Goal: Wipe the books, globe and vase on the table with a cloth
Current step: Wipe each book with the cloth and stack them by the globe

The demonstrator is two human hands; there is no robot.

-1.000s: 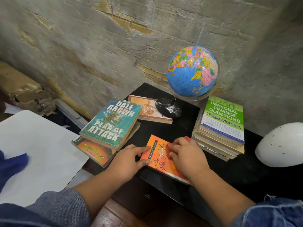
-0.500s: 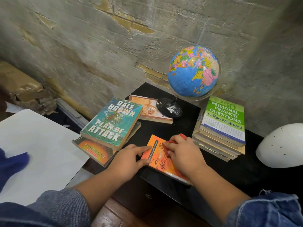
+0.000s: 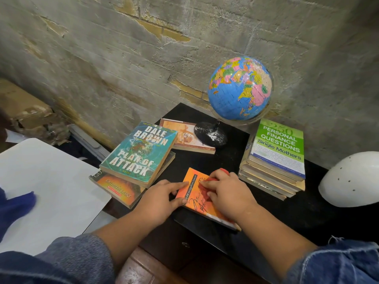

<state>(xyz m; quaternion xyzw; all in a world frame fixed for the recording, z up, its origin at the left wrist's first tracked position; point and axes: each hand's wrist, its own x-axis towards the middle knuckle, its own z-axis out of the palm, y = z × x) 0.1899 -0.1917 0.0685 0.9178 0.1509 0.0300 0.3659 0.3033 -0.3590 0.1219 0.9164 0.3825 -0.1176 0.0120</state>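
Note:
An orange book [image 3: 191, 188] lies flat near the front of the black table [image 3: 225, 160]. My right hand [image 3: 227, 193] presses a red cloth [image 3: 205, 188] onto its cover, fingers curled over the cloth. My left hand [image 3: 162, 199] holds the book's left edge with thumb and fingers. A blue globe [image 3: 239, 89] on a black base stands at the back. A teal book [image 3: 139, 153] tops a short stack at the left, a green-covered book [image 3: 279, 144] tops a stack at the right, and a tan book [image 3: 184, 136] lies by the globe's base.
A white rounded object with small holes [image 3: 350, 181] sits at the table's right end. A white board [image 3: 47, 187] lies to the left, with torn cardboard [image 3: 26, 113] behind it. A rough grey wall runs along the back.
My right hand with the cloth has slid slightly left and toward me across the orange cover. My left hand stays on the book's left edge.

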